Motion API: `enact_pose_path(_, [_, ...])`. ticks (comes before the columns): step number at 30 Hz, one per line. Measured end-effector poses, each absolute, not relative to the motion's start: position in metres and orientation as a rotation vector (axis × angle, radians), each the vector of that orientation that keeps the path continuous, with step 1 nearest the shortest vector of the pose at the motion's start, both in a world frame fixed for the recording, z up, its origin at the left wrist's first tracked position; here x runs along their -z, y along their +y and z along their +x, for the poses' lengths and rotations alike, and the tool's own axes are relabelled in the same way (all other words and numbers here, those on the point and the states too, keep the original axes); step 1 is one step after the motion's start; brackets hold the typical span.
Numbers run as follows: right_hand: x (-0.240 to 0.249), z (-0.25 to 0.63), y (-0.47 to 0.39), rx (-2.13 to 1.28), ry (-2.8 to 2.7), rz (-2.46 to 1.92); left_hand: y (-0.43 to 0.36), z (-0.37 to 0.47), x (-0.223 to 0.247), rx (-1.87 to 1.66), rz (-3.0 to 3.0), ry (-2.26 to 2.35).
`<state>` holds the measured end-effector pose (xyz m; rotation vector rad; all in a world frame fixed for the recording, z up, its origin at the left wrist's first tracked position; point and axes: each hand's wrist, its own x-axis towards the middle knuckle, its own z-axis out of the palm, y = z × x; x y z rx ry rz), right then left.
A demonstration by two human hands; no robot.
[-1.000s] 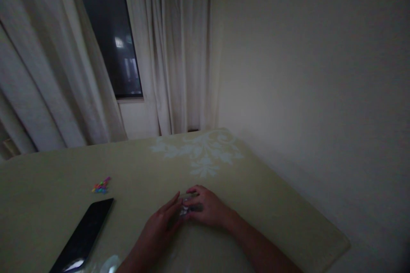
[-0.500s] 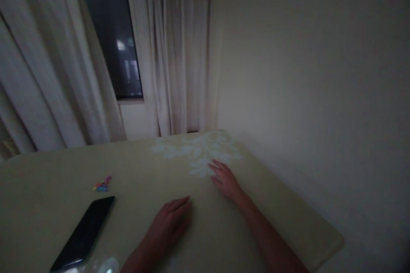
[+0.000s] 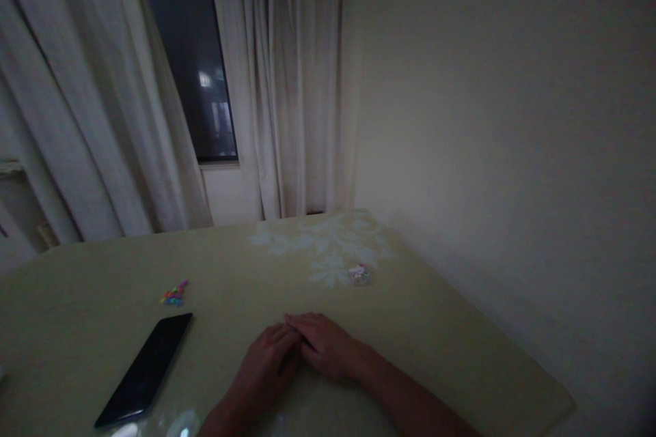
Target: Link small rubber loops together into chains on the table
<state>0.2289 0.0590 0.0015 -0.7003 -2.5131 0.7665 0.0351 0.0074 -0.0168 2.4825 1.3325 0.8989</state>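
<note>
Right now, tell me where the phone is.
In the head view the black phone lies flat on the table, left of both hands, with the small pile of coloured bits just beyond it.

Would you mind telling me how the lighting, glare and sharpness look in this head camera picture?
Head view: very dim and grainy, dark toward the corners; both hands, left hand and right hand, are soft-edged; glare patches sit on the table near the phone; lights glint in the dark window; curtains bow from lens distortion.
</note>
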Motion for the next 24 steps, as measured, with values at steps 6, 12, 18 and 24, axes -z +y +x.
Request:
enact_pose_path(6, [-0.003, 0.225, 0.06, -0.748, -2.534, -0.601, 0.005, 0.035, 0.016, -1.166, 2.532, 1.282])
enact_pose_path(12, [0.006, 0.225, 0.059, -0.485, -2.801, -0.52, -0.004, 0.04, 0.002, -1.016, 2.419, 1.236])
enact_pose_path(18, [0.003, 0.227, 0.056, -0.455, -2.805, -0.43, -0.003, 0.038, 0.006, -0.933, 2.304, 1.162])
enact_pose_path(24, [0.007, 0.221, 0.059, -0.345, -2.828, -0.442, 0.001, 0.031, 0.022, -0.952, 2.33, 1.234])
